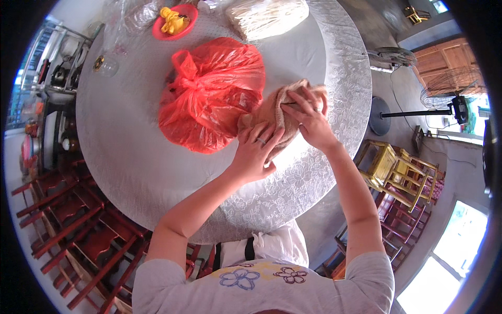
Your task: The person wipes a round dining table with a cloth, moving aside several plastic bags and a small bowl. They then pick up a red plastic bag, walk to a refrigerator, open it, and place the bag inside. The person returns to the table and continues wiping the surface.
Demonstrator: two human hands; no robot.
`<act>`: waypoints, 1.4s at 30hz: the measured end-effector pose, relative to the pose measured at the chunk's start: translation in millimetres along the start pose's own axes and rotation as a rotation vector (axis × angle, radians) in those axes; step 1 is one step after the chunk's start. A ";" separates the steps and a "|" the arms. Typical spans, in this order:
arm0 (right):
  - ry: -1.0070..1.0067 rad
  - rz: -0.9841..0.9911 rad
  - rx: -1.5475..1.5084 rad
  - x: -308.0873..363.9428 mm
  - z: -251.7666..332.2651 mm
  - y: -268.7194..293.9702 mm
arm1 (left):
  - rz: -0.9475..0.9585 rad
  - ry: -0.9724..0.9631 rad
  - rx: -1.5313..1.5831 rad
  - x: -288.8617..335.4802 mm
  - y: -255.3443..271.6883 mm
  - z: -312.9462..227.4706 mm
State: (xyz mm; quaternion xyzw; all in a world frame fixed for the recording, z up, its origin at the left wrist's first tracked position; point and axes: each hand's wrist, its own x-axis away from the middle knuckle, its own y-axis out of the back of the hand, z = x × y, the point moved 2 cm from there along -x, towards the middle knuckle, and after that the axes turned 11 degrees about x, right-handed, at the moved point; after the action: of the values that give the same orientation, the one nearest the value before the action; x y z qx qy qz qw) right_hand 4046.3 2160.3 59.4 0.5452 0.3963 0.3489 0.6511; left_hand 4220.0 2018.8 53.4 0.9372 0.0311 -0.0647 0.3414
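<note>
A bunched light-brown cloth (271,109) lies on the round table (125,136), right of its middle. My left hand (254,150) rests on the cloth's near left side, its fingers bent into the folds; a ring shows on one finger. Farther off and to the right, my right hand (309,116) grips the upper part of the cloth with curled fingers. Whether anything lies under or inside the cloth is hidden. Against its left side sits a big, full red plastic bag (225,78), knotted at the top; its contents cannot be made out.
At the table's far side are a red bowl (192,29) with something yellow in it, a clear plastic bag (123,26) and a pack of pale sticks (269,18). A small glass jar (109,66) stands far left. Wooden chairs (94,235) and a yellow stool (384,165) flank the table.
</note>
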 end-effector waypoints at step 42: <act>-0.440 0.132 0.364 141.1 -68.2 -119.5 | 0.157 -0.084 -0.302 -18.5 -210.1 -18.3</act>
State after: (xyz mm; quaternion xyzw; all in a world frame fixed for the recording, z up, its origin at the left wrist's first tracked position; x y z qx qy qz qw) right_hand 4050.2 2295.6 -83.8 0.7402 0.2652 0.1872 0.5888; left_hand 4182.0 2191.1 -63.7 0.8714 -0.0471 -0.0716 0.4831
